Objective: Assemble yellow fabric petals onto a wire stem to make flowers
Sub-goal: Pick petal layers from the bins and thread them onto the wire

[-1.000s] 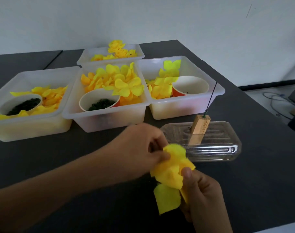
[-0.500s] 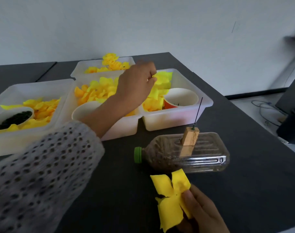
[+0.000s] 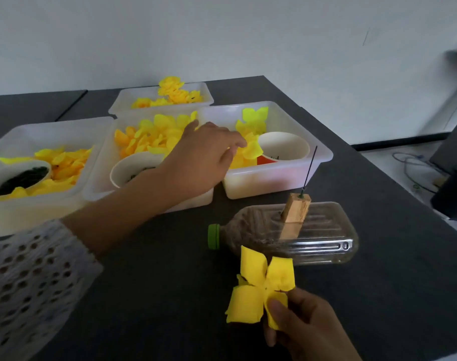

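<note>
My right hand (image 3: 303, 329) pinches a bunch of yellow fabric petals (image 3: 258, 287) low in the view, just in front of the bottle. My left hand (image 3: 204, 157) reaches into the right-hand white bin (image 3: 325, 158), where its fingertips pinch a loose yellow petal (image 3: 251, 150) beside a paper cup (image 3: 283, 147). A thin dark wire stem (image 3: 310, 166) stands upright in a small wooden block (image 3: 296, 212). The block sits on a clear plastic bottle (image 3: 313, 238) that lies on its side, green cap to the left.
Three more white bins of yellow petals stand on the dark table: middle (image 3: 102, 186), left (image 3: 3, 142) and back (image 3: 118, 105). Cups of dark bits sit in the left (image 3: 21, 175) and middle (image 3: 133, 168) bins. The table edge and floor cables lie to the right.
My left hand left the petal bunch, reached to the back of the right bin, and now sits nearer with a petal at its fingertips. My right hand has kept the bunch.
</note>
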